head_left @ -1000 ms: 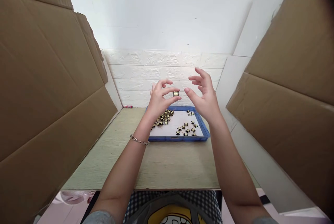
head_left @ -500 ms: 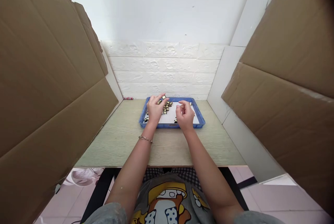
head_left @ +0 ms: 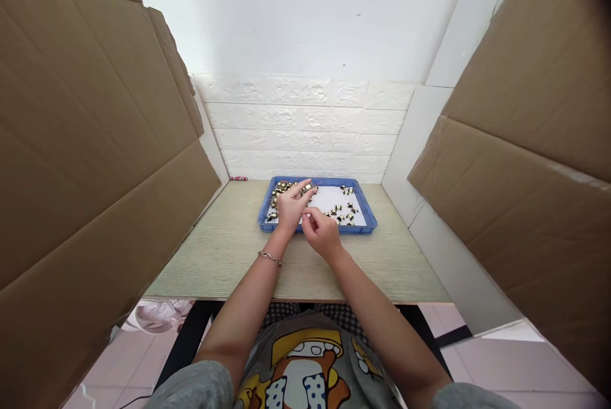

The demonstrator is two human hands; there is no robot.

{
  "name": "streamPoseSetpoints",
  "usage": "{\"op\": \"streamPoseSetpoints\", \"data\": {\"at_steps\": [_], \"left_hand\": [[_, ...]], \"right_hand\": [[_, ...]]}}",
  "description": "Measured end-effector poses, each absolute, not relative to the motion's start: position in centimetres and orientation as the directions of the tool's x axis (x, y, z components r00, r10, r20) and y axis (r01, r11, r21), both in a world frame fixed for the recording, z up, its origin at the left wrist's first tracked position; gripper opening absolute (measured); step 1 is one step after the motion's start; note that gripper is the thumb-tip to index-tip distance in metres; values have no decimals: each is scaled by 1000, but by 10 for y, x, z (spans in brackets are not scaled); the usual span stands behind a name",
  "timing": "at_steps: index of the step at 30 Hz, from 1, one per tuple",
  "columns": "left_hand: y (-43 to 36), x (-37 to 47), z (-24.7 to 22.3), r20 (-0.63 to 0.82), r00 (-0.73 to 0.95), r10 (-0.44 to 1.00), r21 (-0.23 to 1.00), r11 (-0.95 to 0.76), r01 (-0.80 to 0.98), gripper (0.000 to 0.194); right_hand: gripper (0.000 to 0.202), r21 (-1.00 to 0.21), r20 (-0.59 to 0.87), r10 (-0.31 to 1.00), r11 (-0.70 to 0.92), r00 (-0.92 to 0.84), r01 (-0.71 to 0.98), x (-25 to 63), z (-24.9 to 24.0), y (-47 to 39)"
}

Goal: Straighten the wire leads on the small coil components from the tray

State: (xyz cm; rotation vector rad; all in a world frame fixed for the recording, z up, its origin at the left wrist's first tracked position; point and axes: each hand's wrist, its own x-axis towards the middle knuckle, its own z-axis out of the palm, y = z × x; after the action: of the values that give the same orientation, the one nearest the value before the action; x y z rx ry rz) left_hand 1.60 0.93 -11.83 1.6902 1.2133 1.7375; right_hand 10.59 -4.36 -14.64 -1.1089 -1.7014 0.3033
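My left hand (head_left: 290,207) reaches over the left half of a blue tray (head_left: 372,223), its fingers closed on a small transformer (head_left: 308,187) with a pale yellow wrap and black ends. Just below and to its right, my right hand (head_left: 323,233) is closed, thumb and forefinger pinched close to the left palm. Whatever lies in that pinch is too small to make out. Many like transformers are heaped in the tray's left part, partly hidden by the left hand. Several others lie scattered on the white sheet (head_left: 329,196) at the right.
The tray rests on a pale wooden table (head_left: 210,250) before a white brick-patterned wall (head_left: 305,116). Large cardboard sheets stand at the left (head_left: 95,142) and right (head_left: 515,142). A small red tube-like item (head_left: 238,179) lies at the back left corner.
My right hand has moved left and down from over the tray's right part, up beside the left hand, uncovering scattered transformers. The left hand has shifted slightly right and keeps its transformer.
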Motion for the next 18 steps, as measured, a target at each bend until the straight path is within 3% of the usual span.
{"op": "streamPoseSetpoints", "data": {"at_steps": [18], "left_hand": [[7,23,-125,564,-183,805,820,-520,239,41]], "right_hand": [[18,-642,663,748,589,-29,492,99,-155,-37]]}}
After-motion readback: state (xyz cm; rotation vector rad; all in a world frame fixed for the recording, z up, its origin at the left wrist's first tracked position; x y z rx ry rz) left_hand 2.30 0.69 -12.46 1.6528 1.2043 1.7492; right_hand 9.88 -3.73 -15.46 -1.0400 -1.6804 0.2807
